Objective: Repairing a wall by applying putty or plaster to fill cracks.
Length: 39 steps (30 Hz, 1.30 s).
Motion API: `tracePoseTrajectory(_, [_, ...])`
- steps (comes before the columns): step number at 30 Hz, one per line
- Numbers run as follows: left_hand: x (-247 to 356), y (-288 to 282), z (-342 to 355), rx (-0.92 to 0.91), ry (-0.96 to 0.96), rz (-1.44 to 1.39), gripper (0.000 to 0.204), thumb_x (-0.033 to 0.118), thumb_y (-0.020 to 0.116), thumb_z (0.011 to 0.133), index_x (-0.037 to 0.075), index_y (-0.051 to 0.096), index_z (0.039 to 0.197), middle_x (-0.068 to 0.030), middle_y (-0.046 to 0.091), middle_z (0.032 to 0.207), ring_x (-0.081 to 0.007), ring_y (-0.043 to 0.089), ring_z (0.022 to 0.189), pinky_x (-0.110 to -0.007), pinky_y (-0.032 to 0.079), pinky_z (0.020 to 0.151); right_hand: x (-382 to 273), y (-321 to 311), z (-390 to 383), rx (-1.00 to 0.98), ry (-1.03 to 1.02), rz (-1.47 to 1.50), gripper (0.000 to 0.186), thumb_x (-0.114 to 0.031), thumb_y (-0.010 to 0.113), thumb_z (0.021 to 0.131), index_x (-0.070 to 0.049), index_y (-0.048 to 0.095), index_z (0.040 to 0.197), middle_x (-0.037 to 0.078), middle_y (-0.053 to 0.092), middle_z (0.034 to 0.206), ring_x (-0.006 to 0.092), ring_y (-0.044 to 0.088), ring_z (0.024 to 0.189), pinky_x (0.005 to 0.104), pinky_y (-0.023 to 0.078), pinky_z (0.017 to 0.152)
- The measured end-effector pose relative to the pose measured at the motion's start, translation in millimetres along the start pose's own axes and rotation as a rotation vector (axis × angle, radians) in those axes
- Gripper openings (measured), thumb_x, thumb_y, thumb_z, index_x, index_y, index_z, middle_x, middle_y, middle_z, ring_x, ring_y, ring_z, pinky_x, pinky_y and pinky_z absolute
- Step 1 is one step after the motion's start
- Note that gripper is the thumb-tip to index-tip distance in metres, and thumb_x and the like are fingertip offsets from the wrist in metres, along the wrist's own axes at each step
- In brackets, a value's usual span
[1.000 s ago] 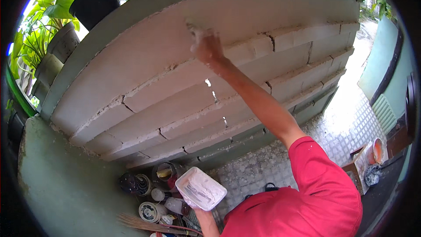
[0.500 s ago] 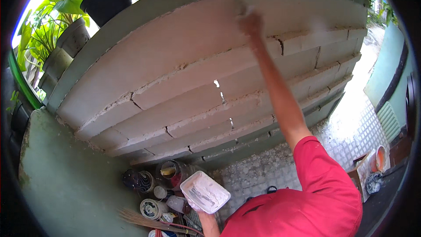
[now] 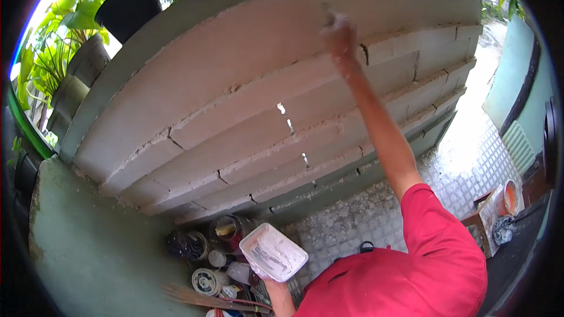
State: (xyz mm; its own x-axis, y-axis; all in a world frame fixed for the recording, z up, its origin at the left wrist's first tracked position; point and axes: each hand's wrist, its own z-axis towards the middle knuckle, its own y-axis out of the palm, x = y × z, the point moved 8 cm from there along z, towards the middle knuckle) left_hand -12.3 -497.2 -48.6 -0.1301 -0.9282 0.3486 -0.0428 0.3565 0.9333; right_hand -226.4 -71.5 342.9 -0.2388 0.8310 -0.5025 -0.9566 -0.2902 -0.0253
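Observation:
My left hand [image 3: 263, 273] is low in the picture, wrapped round the underside of a white plastic tub [image 3: 288, 239]. Pale pinkish paste [image 3: 273, 249] is smeared over the tub's inside. My right hand [image 3: 341, 35] reaches far up against the stepped wall [image 3: 247, 70], its fingers closed round a small tool [image 3: 326, 16] that looks like a putty knife. Motion blurs the tool, and my hand hides part of it. It is at the smooth, pale upper band of the wall, whose right part looks lighter than the pinkish left.
Potted plants [image 3: 88, 58] stand along the wall's green top edge. Several buckets and jars [image 3: 205, 282] crowd the lower left, with a straw broom [image 3: 194, 296] beside them. A low stand with an orange-lined bucket [image 3: 509, 197] is at the right. Patterned tiles [image 3: 346, 217] cover the floor.
The view has shifted slightly, so the wall sits a little higher and further left. My right hand with the tool stays at the upper band; the left still holds the tub.

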Motion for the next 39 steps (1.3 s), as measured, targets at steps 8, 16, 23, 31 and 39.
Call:
tracePoseTrajectory(8, [8.0,-9.1,-14.5,0.074,0.051,-0.02,0.064,0.054,0.04,0.087,0.011,0.04,0.134,-0.0123,0.048,0.13,-0.0352,0.054,0.11,-0.053,0.045,0.091,-54.2,61.4,-83.1,-0.033,0.009,-0.06,0.02,-0.02,0.055,0.081,-0.004,0.066,0.085,0.02,0.063,0.077,0.0406,0.059,0.077,0.0506,0.047,0.069])
tracePoseTrajectory(16, [2.8,-0.4,-20.2,0.041,0.033,-0.032,0.064,0.053,0.041,0.087,0.01,0.04,0.134,-0.0119,0.049,0.13,-0.0346,0.054,0.11,-0.052,0.045,0.091,-109.0,82.6,-109.5,-0.234,-0.106,0.049,0.025,-0.02,0.056,0.078,-0.009,0.064,0.099,0.016,0.065,0.091,0.036,0.061,0.08,0.0452,0.048,0.071])
tracePoseTrajectory(23, [-10.7,7.3,-18.5,0.002,0.005,-0.061,0.064,0.052,0.043,0.087,0.011,0.038,0.135,-0.0116,0.049,0.13,-0.0337,0.054,0.111,-0.05,0.045,0.093,-25.9,23.3,-128.9,-0.472,0.753,1.304,0.022,-0.003,0.061,0.074,-0.005,0.059,0.096,0.009,0.063,0.089,0.0222,0.064,0.073,0.0384,0.054,0.06])
tracePoseTrajectory(31, [-31.0,-8.1,-28.2,0.125,-0.046,-0.073,0.069,0.06,0.039,0.086,0.012,0.038,0.136,-0.0106,0.046,0.133,-0.0361,0.05,0.115,-0.054,0.041,0.095,-11.9,-49.7,-223.8,-0.311,1.35,1.973,0.044,0.007,0.047,0.066,0.004,0.051,0.11,0.017,0.055,0.113,0.0306,0.05,0.112,0.0517,0.033,0.103])
tracePoseTrajectory(39, [-45.7,11.5,-23.3,0.193,0.077,0.078,0.062,0.051,0.043,0.086,0.012,0.04,0.135,-0.0107,0.047,0.133,-0.0347,0.051,0.114,-0.052,0.043,0.095,28.1,-61.8,-313.3,-0.406,1.844,1.726,0.02,-0.005,0.049,0.077,-0.004,0.058,0.094,0.01,0.064,0.093,0.0224,0.062,0.089,0.0414,0.05,0.081])
